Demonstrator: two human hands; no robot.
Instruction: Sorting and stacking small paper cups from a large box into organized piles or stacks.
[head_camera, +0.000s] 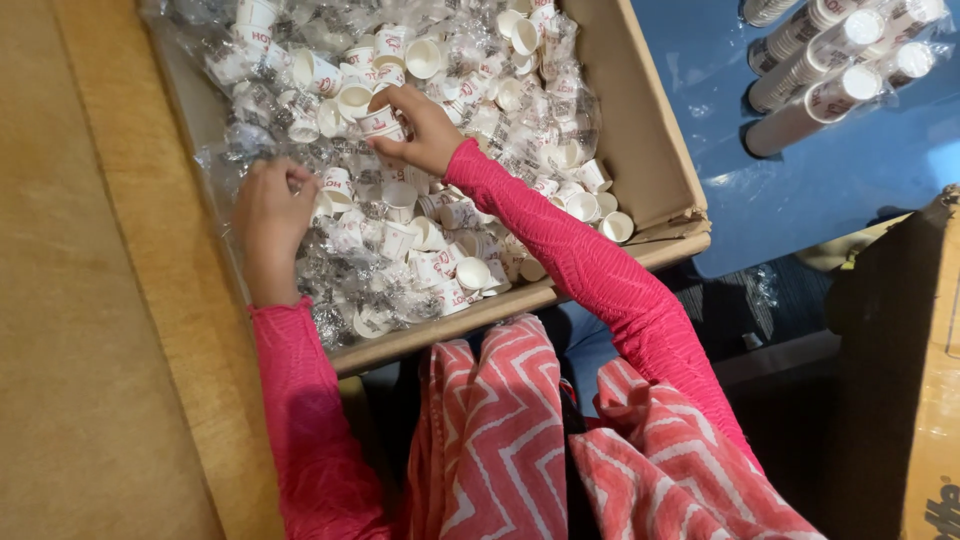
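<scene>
Cardboard box (655, 140), right hand (420, 130) fingers (385, 142) pinching paper cup (378, 122)

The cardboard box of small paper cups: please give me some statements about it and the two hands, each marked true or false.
1. The right hand holds a small stack of white paper cups. True.
2. The cardboard box is filled with glass bottles. False: it holds loose paper cups and clear plastic wrapping.
3. The left hand rests outside the box. False: it is inside, on the wrapping.
4. Long wrapped cup stacks lie on a blue surface. True.
5. Both sleeves are green. False: pink.
</scene>
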